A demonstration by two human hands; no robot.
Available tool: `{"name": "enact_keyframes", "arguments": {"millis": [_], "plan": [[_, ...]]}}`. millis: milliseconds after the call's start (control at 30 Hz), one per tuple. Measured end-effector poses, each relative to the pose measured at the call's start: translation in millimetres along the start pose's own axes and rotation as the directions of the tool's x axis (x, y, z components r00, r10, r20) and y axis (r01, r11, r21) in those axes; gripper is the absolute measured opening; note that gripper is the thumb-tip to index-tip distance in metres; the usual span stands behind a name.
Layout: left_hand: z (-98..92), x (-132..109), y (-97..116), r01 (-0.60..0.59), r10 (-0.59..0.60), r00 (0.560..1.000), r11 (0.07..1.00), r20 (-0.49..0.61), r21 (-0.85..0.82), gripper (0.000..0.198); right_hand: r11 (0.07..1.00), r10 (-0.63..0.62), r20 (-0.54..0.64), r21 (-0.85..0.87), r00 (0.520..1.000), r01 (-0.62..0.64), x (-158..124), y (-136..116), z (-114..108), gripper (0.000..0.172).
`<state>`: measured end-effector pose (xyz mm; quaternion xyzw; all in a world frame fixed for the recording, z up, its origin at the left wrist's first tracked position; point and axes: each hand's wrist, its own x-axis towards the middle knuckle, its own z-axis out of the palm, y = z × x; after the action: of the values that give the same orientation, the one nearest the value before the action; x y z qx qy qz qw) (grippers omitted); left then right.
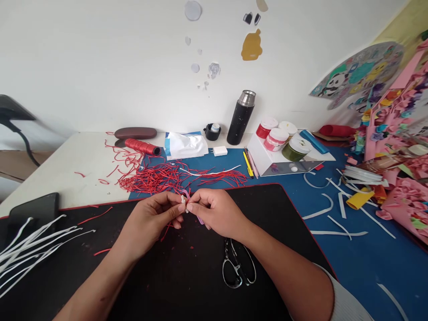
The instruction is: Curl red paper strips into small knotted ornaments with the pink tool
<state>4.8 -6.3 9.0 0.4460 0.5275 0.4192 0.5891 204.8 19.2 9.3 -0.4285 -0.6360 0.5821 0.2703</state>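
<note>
Over the black mat [187, 276] my hands meet, thumbs and forefingers almost touching. My left hand [149, 220] is closed in a pinch on a small white knotted piece [183, 200], perhaps cord. Closed beside it, my right hand [219, 211] pinches at the same spot, with a light purple strip [200, 220] coming out under its fingers. What its fingertips grip is partly hidden. Some red cord [164, 233] shows below the left fingers. Black-handled scissors [236, 267] lie under my right forearm, their blades covered.
Behind my hands lies a tangle of red cords [154, 177] beside a red spool [142, 146]. White strips [43, 243] spread at the left over a dark phone [35, 214]. A black thermos [241, 118], paint jars [274, 139] and pens [249, 164] stand or lie farther back.
</note>
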Motion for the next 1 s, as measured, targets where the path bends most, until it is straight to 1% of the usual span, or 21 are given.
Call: {"name": "enact_keyframes", "arguments": {"millis": [133,233,333,433,500,567,667,833,1000], "plan": [[1.0,1.6,-2.4,-0.008,0.008,1.0,1.0,0.007,0.002,0.035,1.0,0.003,-0.016,-0.023,1.0,-0.004,0.0,0.8,0.8,0.015],[1.8,1.8,-2.5,0.006,-0.007,1.0,1.0,-0.016,-0.022,0.036,1.0,-0.008,-0.009,0.019,1.0,0.009,0.5,2.5,1.5,0.014],[2.4,1.8,-1.3,0.025,-0.032,0.998,0.992,-0.053,-0.121,0.038,0.995,-0.04,-0.003,0.096,0.999,0.04,1.3,3.4,1.9,0.016],[3.1,1.8,0.0,0.018,-0.04,0.996,0.969,-0.083,-0.245,0.04,0.985,-0.07,0.007,0.159,0.998,0.068,1.6,2.8,1.8,0.021],[3.5,1.8,0.3,0.011,-0.042,0.994,0.955,-0.098,-0.297,0.041,0.984,-0.074,0.008,0.164,0.997,0.072,1.5,2.1,1.6,0.022],[3.5,1.7,-0.1,0.012,-0.044,0.995,0.949,-0.095,-0.316,0.041,0.987,-0.067,0.004,0.147,0.998,0.066,1.4,1.7,1.7,0.021],[3.2,1.7,-1.6,0.02,-0.048,0.996,0.952,-0.081,-0.307,0.041,0.989,-0.057,-0.003,0.138,0.998,0.057,1.7,2.6,2.0,0.019],[3.1,1.5,-2.9,-0.025,0.006,0.996,0.974,-0.084,-0.225,0.038,0.99,-0.045,-0.006,0.132,0.999,0.046,2.6,5.3,2.1,0.019],[4.2,0.6,-1.8,-0.01,-0.003,0.996,0.989,-0.087,-0.148,0.045,0.996,-0.032,-0.031,0.084,0.999,0.034,2.2,5.0,2.0,0.019]]}}
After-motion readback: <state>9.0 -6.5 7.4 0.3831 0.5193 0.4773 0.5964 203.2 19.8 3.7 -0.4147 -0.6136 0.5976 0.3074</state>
